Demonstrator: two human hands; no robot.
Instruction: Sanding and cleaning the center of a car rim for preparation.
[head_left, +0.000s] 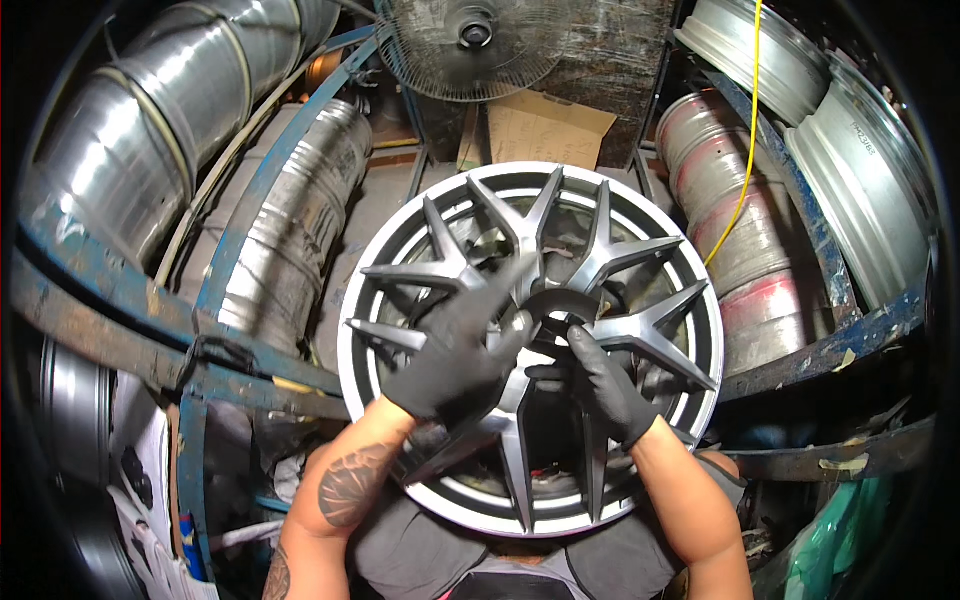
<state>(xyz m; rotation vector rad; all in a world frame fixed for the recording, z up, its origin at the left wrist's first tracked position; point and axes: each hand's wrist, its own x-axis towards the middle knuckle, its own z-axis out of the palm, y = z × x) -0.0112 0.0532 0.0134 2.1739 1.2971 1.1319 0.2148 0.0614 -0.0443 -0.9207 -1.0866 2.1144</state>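
Note:
A silver and dark multi-spoke alloy wheel (512, 442) lies face up before me, above my lap. My left hand (457, 349), in a dark grey glove, is over the left spokes near the hub; its fingers are motion-blurred, and its thumb is at the edge of a black curved strip (564, 302). My right hand (607, 382), gloved alike, holds this strip near the wheel's centre, thumb on top and fingers beneath it. The strip looks thin and bent in a loop; its material is unclear. It hides part of the hub.
Stacked metal wheel rims (150, 127) lie along the left, and more rims (855, 172) along the right, by blue metal frames (255, 225). A fan (474, 37) and a cardboard piece (547, 131) are beyond the wheel. A yellow cable (752, 135) hangs at right.

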